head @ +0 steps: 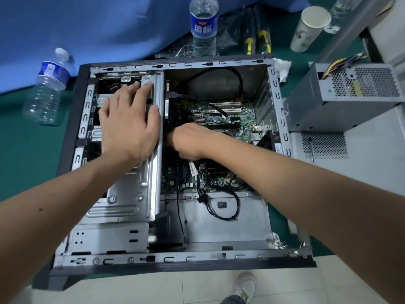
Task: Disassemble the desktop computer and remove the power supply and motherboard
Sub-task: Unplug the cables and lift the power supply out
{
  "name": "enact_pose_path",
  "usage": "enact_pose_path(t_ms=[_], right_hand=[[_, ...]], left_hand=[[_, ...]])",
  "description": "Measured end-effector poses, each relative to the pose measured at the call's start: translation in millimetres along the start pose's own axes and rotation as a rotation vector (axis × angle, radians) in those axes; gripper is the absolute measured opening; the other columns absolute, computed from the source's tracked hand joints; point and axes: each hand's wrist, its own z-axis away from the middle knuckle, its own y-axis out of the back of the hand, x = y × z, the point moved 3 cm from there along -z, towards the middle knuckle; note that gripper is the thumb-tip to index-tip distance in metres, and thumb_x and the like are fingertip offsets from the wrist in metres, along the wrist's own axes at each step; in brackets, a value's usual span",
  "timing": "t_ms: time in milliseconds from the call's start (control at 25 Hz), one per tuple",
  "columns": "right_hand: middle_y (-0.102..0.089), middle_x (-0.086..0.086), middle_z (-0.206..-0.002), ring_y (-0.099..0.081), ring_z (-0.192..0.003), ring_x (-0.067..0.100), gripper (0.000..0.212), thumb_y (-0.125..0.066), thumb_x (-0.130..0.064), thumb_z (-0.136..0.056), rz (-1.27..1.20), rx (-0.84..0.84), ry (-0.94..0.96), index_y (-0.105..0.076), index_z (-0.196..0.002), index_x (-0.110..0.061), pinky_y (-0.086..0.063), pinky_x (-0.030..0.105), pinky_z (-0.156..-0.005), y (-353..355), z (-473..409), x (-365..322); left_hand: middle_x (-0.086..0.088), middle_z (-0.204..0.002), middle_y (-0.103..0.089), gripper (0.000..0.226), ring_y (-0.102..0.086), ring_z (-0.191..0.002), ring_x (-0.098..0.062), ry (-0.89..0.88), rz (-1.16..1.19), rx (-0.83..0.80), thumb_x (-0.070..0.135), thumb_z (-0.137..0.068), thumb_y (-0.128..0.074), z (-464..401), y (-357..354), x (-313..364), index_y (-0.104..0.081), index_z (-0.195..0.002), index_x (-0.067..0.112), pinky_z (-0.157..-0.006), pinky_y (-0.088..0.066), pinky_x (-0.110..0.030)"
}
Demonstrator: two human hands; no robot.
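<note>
An open desktop case (275, 102) lies on its side on the green table. Its green motherboard (221, 116) sits inside, with black cables looping over it. My left hand (129, 121) rests flat, fingers spread, on the metal drive cage (131, 194) at the case's left. My right hand (188, 141) reaches down onto the motherboard beside the cage; its fingers are curled under and hidden, so what they hold cannot be made out. The grey power supply (341, 99), with its coloured wires, stands outside the case at the right.
Two water bottles stand nearby: one (203, 25) behind the case, an empty one (47, 84) lying at the left. A paper cup (309, 29) and yellow-handled tools (258, 41) are at the back. A side panel (350, 163) lies at right. My shoe (245, 286) shows below.
</note>
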Motion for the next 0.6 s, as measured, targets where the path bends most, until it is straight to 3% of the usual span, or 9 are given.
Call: enact_pose_path(t_ms=[160, 600], right_hand=[[-0.064, 0.01, -0.121, -0.062, -0.107, 0.031, 0.031, -0.057, -0.017, -0.092, 0.079, -0.036, 0.133, -0.061, -0.122, -0.016, -0.04, 0.027, -0.073, 0.3, -6.3, -7.3], [-0.065, 0.017, -0.118, -0.061, -0.104, 0.032, 0.031, -0.042, -0.025, -0.1, -0.092, -0.007, 0.037, -0.063, -0.114, -0.008, -0.035, 0.026, -0.072, 6.7, -6.8, -11.9]], left_hand=[[-0.003, -0.151, -0.036, 0.052, -0.026, -0.142, -0.02, 0.001, 0.003, 0.002, 0.042, -0.099, -0.03, -0.9, 0.1, -0.9, -0.036, -0.149, 0.029, -0.117, -0.015, -0.046], [-0.002, -0.152, -0.036, 0.055, -0.025, -0.143, -0.019, 0.004, 0.011, -0.005, 0.045, -0.096, -0.027, 0.6, 1.5, 1.9, -0.036, -0.149, 0.029, -0.118, -0.016, -0.047]])
